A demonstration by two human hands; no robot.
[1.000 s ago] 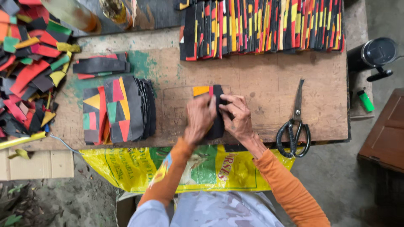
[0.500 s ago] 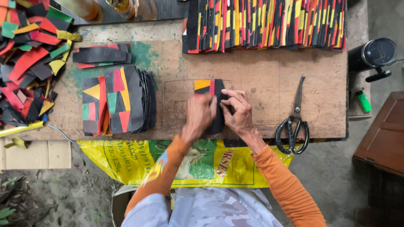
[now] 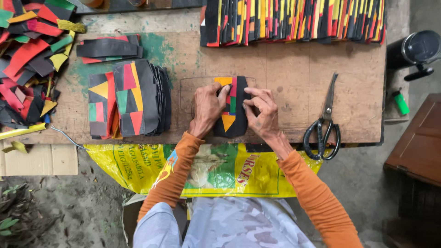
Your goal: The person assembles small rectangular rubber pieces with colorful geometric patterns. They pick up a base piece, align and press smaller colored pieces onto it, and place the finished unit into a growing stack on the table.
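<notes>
A black patchwork piece (image 3: pixel 233 110) with orange, red, green and yellow patches lies flat on the wooden board (image 3: pixel 294 69), inside a pencilled outline. My left hand (image 3: pixel 207 108) presses on its left side with fingers on the coloured patches. My right hand (image 3: pixel 262 114) presses on its right edge, fingers bent toward the middle. Both sleeves are orange.
Black-handled scissors (image 3: pixel 325 124) lie right of my hands. A stack of finished patchwork pieces (image 3: pixel 131 98) sits to the left, a long row of them (image 3: pixel 294 20) along the far edge. Loose coloured scraps (image 3: pixel 27 59) heap at far left. A yellow sack (image 3: pixel 216 170) covers my lap.
My hands have stayed on the piece, fingers shifting slightly over the patches. The view has moved a little; the piece lies in the same spot.
</notes>
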